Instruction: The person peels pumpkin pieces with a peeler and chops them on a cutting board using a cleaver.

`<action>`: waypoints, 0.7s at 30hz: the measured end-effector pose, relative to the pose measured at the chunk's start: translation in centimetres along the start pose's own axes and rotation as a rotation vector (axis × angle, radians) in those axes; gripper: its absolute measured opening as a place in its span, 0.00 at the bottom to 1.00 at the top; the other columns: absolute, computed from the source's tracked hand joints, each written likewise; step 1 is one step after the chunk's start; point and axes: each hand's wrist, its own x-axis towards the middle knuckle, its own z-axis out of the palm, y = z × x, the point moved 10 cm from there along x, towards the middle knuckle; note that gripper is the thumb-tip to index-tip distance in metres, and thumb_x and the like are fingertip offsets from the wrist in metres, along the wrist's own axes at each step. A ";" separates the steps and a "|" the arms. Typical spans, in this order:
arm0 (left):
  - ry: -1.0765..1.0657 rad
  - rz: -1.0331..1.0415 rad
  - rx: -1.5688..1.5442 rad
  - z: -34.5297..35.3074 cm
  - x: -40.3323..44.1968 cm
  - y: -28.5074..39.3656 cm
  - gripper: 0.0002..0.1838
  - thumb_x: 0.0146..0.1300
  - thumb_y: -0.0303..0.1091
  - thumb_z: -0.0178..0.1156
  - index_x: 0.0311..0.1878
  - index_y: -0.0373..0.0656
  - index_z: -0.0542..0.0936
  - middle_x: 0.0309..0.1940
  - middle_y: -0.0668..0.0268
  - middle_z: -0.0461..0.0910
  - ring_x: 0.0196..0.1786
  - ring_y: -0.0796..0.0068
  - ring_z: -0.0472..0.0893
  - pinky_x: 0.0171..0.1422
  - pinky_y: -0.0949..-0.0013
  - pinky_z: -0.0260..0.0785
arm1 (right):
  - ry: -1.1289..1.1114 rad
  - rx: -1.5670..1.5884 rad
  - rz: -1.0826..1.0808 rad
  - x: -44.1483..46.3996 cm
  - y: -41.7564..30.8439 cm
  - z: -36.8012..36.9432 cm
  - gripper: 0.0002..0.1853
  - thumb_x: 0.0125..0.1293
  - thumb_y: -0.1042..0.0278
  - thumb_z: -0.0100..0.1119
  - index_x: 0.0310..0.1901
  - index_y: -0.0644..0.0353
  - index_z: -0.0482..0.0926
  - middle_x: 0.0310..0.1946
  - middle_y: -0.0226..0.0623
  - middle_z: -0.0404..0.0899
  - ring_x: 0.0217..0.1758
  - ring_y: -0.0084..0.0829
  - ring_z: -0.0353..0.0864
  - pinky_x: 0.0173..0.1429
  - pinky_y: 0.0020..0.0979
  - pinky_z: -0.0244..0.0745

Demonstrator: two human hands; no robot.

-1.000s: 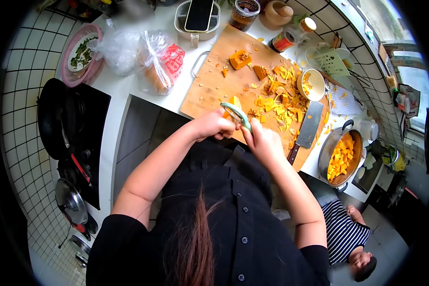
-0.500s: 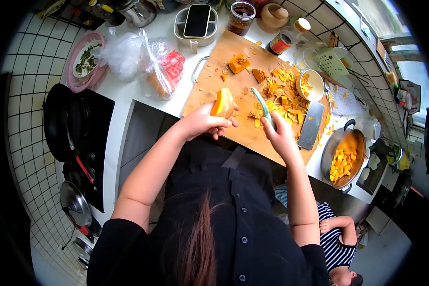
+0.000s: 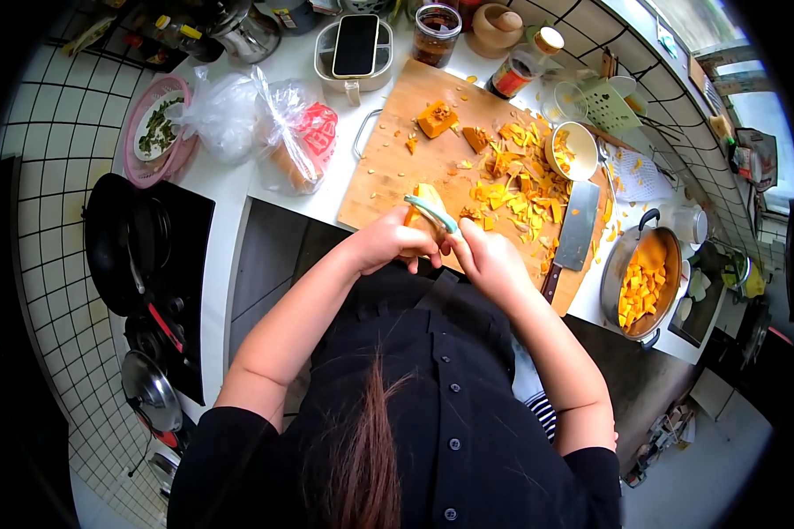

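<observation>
My left hand (image 3: 390, 243) is wrapped round a pumpkin piece (image 3: 426, 194) just off the near edge of the wooden board (image 3: 397, 132). In my right hand (image 3: 494, 262) is a light green peeler (image 3: 432, 214), its head lying across the pumpkin piece. Fingers and peeler partly cover the piece. Yellow-orange peelings (image 3: 513, 189) are heaped on the board, with two larger pumpkin chunks (image 3: 436, 119) behind them. A cleaver (image 3: 577, 227) lies at the board's right side, and a cream bowl (image 3: 573, 152) with scraps stands above it.
A pot (image 3: 615, 273) of cut pumpkin stands at the right. Plastic bags (image 3: 293, 132), a container with a phone (image 3: 355, 46) and a pink basket (image 3: 132, 145) are on the counter's left part. Black pans (image 3: 115, 238) sit far left. Behind my right arm, another person's striped clothing shows.
Half a second ago my hands were apart; now they have come together and the peeler is back across the pumpkin piece. The other person has moved mostly behind my body and right arm.
</observation>
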 end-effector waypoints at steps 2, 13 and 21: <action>-0.014 0.025 0.017 0.1 -0.1 0.2 0.14 0.52 0.28 0.58 0.44 0.38 0.75 0.34 0.64 0.79 0.31 0.78 0.80 0.24 0.79 0.68 | 0.033 -0.058 -0.013 0.0 -0.2 -0.1 0.16 0.69 0.52 0.48 0.33 0.57 0.70 0.22 0.47 0.78 0.28 0.50 0.79 0.31 0.45 0.73; -0.101 -0.023 -0.172 -0.2 -0.5 -2.0 0.22 0.51 0.32 0.55 0.51 0.36 0.71 0.35 0.59 0.78 0.30 0.79 0.77 0.21 0.83 0.65 | 0.113 -0.264 -0.077 1.0 0.4 0.4 0.18 0.67 0.50 0.52 0.29 0.57 0.69 0.17 0.43 0.76 0.21 0.47 0.78 0.26 0.44 0.73; -0.214 0.015 -0.203 0.5 -0.9 -1.5 0.21 0.50 0.30 0.54 0.50 0.36 0.71 0.35 0.58 0.78 0.30 0.79 0.77 0.23 0.83 0.66 | 0.144 -0.343 -0.157 0.9 -0.3 0.1 0.17 0.66 0.51 0.53 0.29 0.56 0.67 0.15 0.42 0.73 0.19 0.44 0.76 0.23 0.42 0.70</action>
